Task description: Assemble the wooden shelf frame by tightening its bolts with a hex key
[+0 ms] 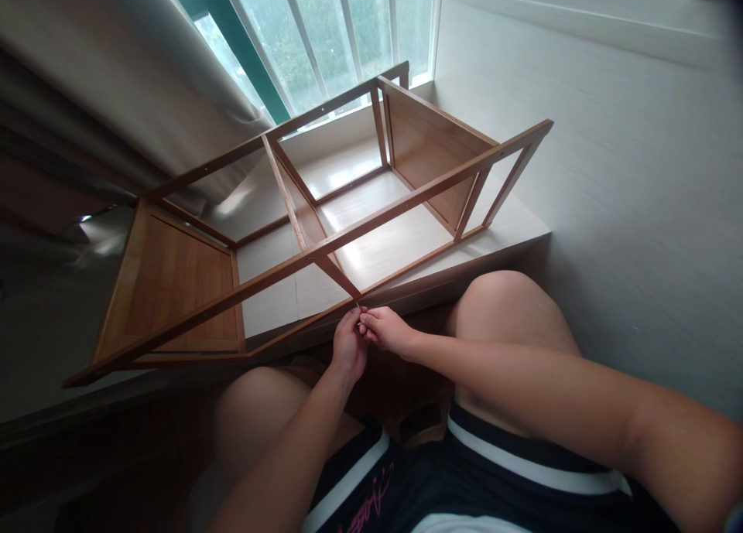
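Observation:
A wooden shelf frame (406, 196) lies on its side, its long rails running from lower left to upper right. Its slatless panels include one at the left end (177, 278), a middle shelf (296, 200) seen nearly edge-on, and another toward the right (433, 150). At the near lower rail, below the middle shelf, my left hand (349, 346) and my right hand (388, 330) meet with fingers pinched together. Between them shows a thin metal tool (358, 305), apparently a hex key, its tip by the rail joint. The fingers hide most of it.
The frame rests on a pale ledge (516, 227) above my knees. Behind it is a barred window (342, 38), with a grey curtain (133, 69) at the left. A pale wall (609, 154) stands close on the right.

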The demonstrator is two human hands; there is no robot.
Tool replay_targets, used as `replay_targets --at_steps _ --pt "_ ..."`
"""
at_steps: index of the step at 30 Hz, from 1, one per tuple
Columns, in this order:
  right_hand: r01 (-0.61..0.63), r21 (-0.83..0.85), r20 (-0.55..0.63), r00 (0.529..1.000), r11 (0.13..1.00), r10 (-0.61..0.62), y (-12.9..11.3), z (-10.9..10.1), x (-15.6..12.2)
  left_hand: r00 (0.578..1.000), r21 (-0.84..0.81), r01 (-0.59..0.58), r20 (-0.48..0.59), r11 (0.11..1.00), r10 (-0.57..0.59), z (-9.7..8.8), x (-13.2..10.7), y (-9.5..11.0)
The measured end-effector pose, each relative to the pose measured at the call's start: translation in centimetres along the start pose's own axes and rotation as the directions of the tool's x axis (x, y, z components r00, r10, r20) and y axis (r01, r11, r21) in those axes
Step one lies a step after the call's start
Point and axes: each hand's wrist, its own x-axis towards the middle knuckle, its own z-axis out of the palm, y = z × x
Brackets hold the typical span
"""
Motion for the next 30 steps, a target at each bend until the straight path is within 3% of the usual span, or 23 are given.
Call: replay_targets --at_steps 4,6,13,22,27,30 --pt "-0.238 0.368 0.263 0.954 0.899 0.145 -0.1 -0.3 -0.2 0.993 0.059 -0.076 -0.085 0.995 0.081 0.1 0.0 0.2" --pt "-0.289 0.43 0.32 0.935 0.855 0.154 -0.1 -0.5 -0.3 0.991 0.069 -0.088 -0.097 0.994 0.094 0.1 0.1 0.2" --pt "-0.217 0.33 0.21 0.966 0.919 0.153 0.4 -0.3 -0.3 0.991 0.128 -0.098 -0.079 0.987 0.108 0.4 -0.3 0.0" --pt "-0.222 0.39 0.263 0.957 0.894 0.123 0.5 -0.4 -0.3 0.99 0.111 -0.1 -0.085 0.989 0.11 0.4 -0.4 -0.1" --pt "-0.073 0.197 0.058 0.996 0.978 0.063 0.9 0.1 -0.1 0.989 0.116 -0.127 -0.064 0.985 0.135 0.3 -0.2 -0.4" --pt "-0.06 0.163 0.026 0.998 0.985 0.057 0.9 0.2 -0.1 0.985 0.126 -0.147 -0.074 0.981 0.157 0.2 -0.1 -0.5"
